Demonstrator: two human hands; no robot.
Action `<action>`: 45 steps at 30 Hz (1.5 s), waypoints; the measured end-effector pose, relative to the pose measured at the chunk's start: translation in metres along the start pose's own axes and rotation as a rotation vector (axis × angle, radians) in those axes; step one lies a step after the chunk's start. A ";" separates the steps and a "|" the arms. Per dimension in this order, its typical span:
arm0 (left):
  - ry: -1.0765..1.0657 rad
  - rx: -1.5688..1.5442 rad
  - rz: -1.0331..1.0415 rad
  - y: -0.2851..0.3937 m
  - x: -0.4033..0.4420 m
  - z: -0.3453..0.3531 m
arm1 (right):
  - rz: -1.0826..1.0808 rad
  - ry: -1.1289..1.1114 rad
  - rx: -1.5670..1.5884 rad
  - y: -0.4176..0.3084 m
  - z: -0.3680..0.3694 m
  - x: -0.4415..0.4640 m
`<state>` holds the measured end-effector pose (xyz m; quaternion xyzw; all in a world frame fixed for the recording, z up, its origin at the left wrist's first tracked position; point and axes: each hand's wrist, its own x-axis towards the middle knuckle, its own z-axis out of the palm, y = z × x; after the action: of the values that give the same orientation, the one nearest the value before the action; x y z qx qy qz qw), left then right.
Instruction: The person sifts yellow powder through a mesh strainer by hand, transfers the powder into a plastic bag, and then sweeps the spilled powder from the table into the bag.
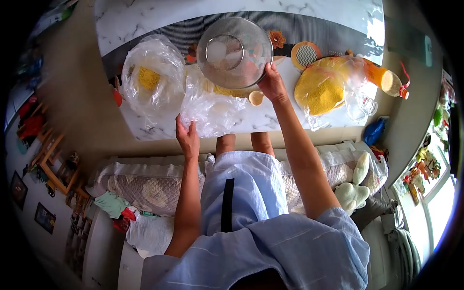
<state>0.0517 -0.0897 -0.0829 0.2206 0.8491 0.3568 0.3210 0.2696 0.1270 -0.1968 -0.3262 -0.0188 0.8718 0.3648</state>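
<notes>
Gripped at its lower right rim by my right hand (274, 84), a clear round bowl (220, 70) is held over the table. My left hand (188, 137) pinches the lower edge of a crumpled clear plastic bag (212, 113), below which some yellow grains show. Beside the bowl's lower edge lies a small light-coloured round cup or scoop (256, 98). Another clear bag (162, 63) with yellow grains (149, 78) inside sits to the left. On the right, a large heap of yellow grains (323, 94) is partly covered by clear plastic.
The marbled table (145, 24) bears a grey patterned runner (309, 34). A bottle with orange contents (374, 73) and a clear jar (361, 107) stand at the right. A quilted sofa (145, 186) with a plush toy (352, 195) is behind the table's near edge.
</notes>
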 end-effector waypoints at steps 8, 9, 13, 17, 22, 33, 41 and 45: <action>-0.014 -0.109 -0.111 0.006 -0.011 0.006 | -0.013 0.032 0.051 0.008 -0.023 0.010; -0.010 -0.118 -0.094 0.008 -0.008 0.008 | -0.017 0.028 0.054 0.007 -0.015 0.011; 0.009 -0.094 -0.012 -0.007 -0.009 0.005 | -0.052 0.020 -0.004 0.001 0.030 0.001; -0.049 -0.096 -0.103 0.005 -0.007 0.006 | -0.105 -0.064 0.096 0.001 0.015 0.007; 0.035 -0.180 -0.005 0.008 -0.001 0.007 | -0.151 0.102 0.157 -0.004 0.010 0.003; -0.080 0.076 0.193 0.104 0.018 0.000 | -0.229 0.056 0.353 -0.057 0.052 -0.067; -0.804 -1.317 -0.186 0.177 0.048 0.006 | -0.114 0.021 0.025 -0.079 0.140 -0.115; -0.624 -1.500 -0.201 0.180 0.030 -0.012 | -0.375 0.307 -1.108 -0.090 0.185 -0.151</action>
<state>0.0482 0.0396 0.0470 -0.0408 0.2718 0.7217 0.6352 0.2963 0.1331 0.0565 -0.5809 -0.4744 0.5962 0.2866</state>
